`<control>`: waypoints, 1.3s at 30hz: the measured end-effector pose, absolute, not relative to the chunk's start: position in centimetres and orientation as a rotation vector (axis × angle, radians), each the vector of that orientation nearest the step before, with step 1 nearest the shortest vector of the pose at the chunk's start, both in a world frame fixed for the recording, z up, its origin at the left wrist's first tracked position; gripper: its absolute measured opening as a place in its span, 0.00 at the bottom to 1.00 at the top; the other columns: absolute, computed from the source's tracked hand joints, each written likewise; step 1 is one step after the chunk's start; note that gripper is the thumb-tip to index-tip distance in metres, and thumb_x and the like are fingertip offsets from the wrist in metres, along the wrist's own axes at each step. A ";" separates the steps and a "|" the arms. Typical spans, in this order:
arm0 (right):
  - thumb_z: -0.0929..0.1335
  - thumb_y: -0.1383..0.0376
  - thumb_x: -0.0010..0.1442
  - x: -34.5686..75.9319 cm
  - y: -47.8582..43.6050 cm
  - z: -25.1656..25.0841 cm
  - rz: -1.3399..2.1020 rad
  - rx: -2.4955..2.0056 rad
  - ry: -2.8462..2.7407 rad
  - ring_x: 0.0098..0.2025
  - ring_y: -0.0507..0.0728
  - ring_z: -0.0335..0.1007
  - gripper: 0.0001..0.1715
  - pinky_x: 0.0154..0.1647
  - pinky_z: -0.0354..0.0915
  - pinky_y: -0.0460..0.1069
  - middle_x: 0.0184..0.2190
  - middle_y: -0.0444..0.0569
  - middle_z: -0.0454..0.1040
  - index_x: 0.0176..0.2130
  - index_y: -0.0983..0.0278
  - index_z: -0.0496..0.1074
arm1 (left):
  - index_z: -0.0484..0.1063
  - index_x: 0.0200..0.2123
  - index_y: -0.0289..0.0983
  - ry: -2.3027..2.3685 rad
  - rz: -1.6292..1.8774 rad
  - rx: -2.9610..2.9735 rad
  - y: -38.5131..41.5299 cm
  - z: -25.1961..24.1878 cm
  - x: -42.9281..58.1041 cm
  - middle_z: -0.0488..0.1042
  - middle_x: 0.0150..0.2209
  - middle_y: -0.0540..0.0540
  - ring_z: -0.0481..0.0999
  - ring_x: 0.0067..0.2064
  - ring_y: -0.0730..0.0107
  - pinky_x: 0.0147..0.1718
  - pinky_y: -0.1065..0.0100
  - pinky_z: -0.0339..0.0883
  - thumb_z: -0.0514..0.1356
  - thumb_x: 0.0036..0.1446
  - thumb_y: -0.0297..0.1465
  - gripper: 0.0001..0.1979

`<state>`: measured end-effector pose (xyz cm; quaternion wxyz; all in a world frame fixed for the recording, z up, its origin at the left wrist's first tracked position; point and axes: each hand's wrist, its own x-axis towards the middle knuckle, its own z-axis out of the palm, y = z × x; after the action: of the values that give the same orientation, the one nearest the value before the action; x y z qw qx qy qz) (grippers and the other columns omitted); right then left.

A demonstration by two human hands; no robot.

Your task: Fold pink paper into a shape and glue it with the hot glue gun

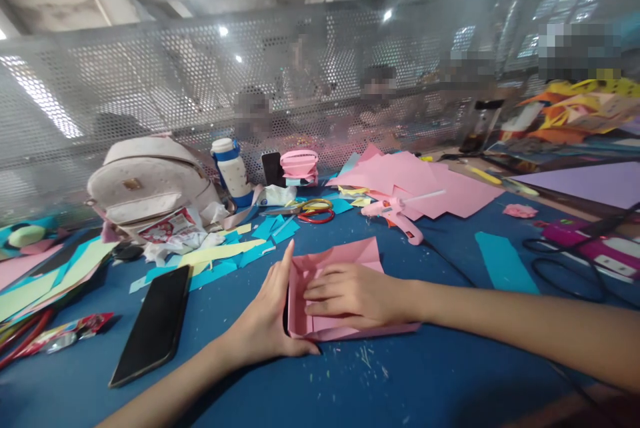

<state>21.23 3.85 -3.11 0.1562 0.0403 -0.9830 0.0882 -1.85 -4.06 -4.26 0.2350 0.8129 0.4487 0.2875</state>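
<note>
A partly folded pink paper box lies on the blue tabletop, with raised walls at the left and back. My left hand grips its left end from outside, the thumb at the front corner and a finger pointing up at the back corner. Inside the box rests my right hand, palm down, its stretched fingers reaching the left wall's inner side. No tool is in either hand. Behind the box is a pink glue gun with its black cord running right. Part of the box's floor is hidden by my right hand.
A black phone lies left. Behind are a white backpack, a bottle, scissors, blue paper scraps and pink sheets. A blue strip lies right. Beyond a perforated metal screen are other people.
</note>
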 end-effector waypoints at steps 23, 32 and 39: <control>0.62 0.57 0.68 21.5 3.5 -2.8 0.163 -0.133 -2.830 0.60 0.64 0.63 0.26 0.61 0.57 0.59 0.56 0.60 0.70 0.58 0.70 0.68 | 0.19 0.68 0.40 1.221 0.757 2.246 -4.1 -3.8 -1.7 0.47 0.67 0.33 0.42 0.69 0.40 0.64 0.41 0.44 0.69 0.40 0.53 0.70; 0.63 0.54 0.67 21.6 3.2 -2.9 -0.003 -0.189 -2.776 0.59 0.63 0.61 0.24 0.59 0.58 0.60 0.52 0.58 0.73 0.54 0.64 0.73 | 0.18 0.68 0.43 1.237 0.743 2.252 -4.2 -4.0 -1.6 0.42 0.69 0.35 0.42 0.69 0.41 0.64 0.42 0.44 0.69 0.41 0.52 0.69; 0.63 0.53 0.67 21.7 3.5 -3.4 -0.081 -0.173 -2.748 0.57 0.63 0.62 0.23 0.56 0.60 0.59 0.49 0.57 0.74 0.52 0.63 0.74 | 0.18 0.67 0.43 1.237 0.744 2.258 -4.2 -4.2 -1.7 0.41 0.69 0.35 0.44 0.69 0.41 0.64 0.42 0.44 0.69 0.41 0.53 0.70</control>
<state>21.72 3.45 -3.43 0.1924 -0.0618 -0.9789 -0.0290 -1.71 -4.18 -4.20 0.2288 0.8202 0.4492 0.2704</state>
